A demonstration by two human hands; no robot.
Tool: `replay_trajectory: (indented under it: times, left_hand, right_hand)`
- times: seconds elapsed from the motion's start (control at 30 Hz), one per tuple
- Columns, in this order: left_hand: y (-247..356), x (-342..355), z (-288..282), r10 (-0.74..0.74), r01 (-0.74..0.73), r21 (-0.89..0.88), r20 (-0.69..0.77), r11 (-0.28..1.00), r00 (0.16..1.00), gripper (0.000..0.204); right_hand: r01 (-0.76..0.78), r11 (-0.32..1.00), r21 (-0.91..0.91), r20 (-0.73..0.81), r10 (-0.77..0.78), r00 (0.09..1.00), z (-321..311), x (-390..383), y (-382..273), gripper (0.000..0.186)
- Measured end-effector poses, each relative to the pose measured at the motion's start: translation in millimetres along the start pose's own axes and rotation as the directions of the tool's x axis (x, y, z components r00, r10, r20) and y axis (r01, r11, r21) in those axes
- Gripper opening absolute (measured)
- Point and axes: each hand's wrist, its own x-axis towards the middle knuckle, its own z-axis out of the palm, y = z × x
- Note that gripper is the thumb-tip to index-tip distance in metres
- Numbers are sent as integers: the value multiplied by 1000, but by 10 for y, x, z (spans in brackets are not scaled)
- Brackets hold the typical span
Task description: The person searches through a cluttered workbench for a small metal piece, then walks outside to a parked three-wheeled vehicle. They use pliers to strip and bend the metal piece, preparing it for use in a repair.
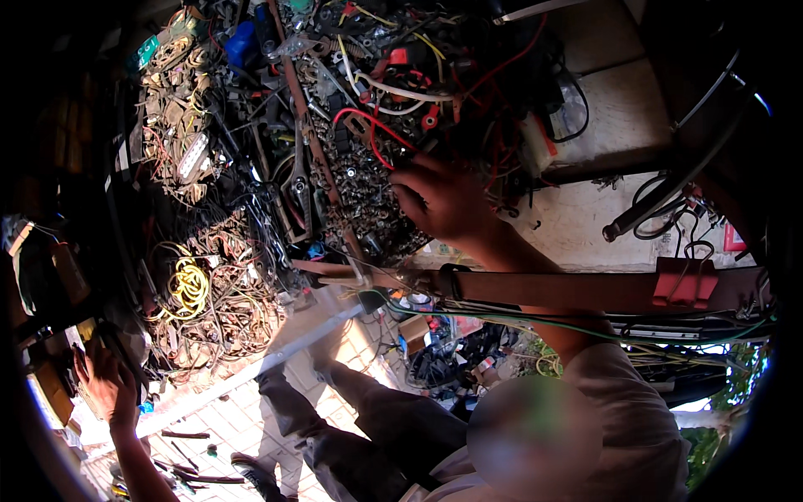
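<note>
My right hand [435, 197] reaches into a heap of small nuts, bolts and metal fittings [360, 217], its fingers curled beside a red wire [376, 125]. Whatever is between those fingertips is hidden. My left hand [104, 381] is at the far lower left, fingers apart against dark shelving with cardboard pieces [50, 393]. A rusty bar [297, 100] and a spanner [301, 192] lie among the hardware. Left of them are piles of tangled scrap [234, 301] and a coil of yellow cable [191, 284].
A brown rail [569, 294] with a pink clip-like piece [682, 283] crosses below a pale worktop [602, 222]. Hoses [669, 188] hang at right. Below are a junk pile [435, 360], grey-trousered legs [376, 418], a blurred round patch [535, 431] and sunlit paving [209, 456].
</note>
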Motion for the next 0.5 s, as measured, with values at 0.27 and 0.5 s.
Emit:
replay_trajectory:
  times: [0.27, 0.5]
  left_hand:
    - [64, 13, -67, 19, -14, 56, -89, 998, 996, 17]
    - [30, 1, -31, 5, -3, 36, -57, 999, 998, 17]
  right_hand:
    - [-20, 999, 25, -95, 23, 995, -49, 25, -75, 6]
    - [-60, 995, 85, -40, 63, 997, -41, -12, -132, 5]
